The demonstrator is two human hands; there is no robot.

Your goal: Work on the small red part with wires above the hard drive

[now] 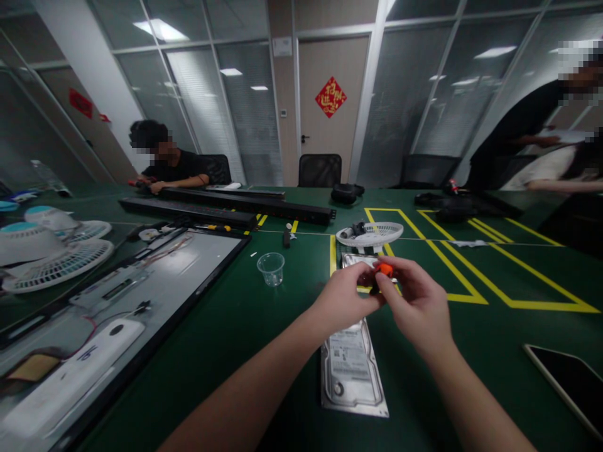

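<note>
My right hand (419,301) pinches a small orange-and-black object (385,270) between thumb and fingers. Its kind is hard to make out. My left hand (346,294) closes on the same object from the other side, around its darker part, and the fingertips of both hands nearly meet. Below my hands a silver hard drive (351,364) lies flat on the green table, label side up, its far end hidden by my left hand. Just beyond my fingers shows another silver metal piece (355,259), mostly covered.
A clear plastic cup (271,270) stands left of my hands. Further left lies a large open panel (188,270) with a white power strip (75,376). A white fan grille (393,235) holds dark parts. At right lies a phone (565,383). A person (174,166) sits across the table.
</note>
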